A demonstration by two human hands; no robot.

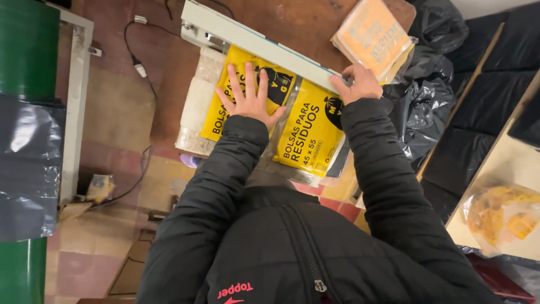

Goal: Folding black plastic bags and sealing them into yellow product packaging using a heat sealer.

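Note:
My left hand (249, 93) lies flat, fingers spread, on a yellow printed plastic packet (236, 104) on the wooden table. A second yellow packet (308, 130) lies just right of it, partly under my right forearm. My right hand (360, 83) presses down on the end of the white arm of a heat sealer (253, 38), which lies across the tops of the packets. Both arms wear black jacket sleeves.
A clear pack of orange sheets (374, 36) rests at the table's far right. Black plastic bags (427, 107) pile beside it. A green roll (25, 48) stands at left. A black cable (138, 62) runs over the table. A bag of yellow pieces (500, 217) sits lower right.

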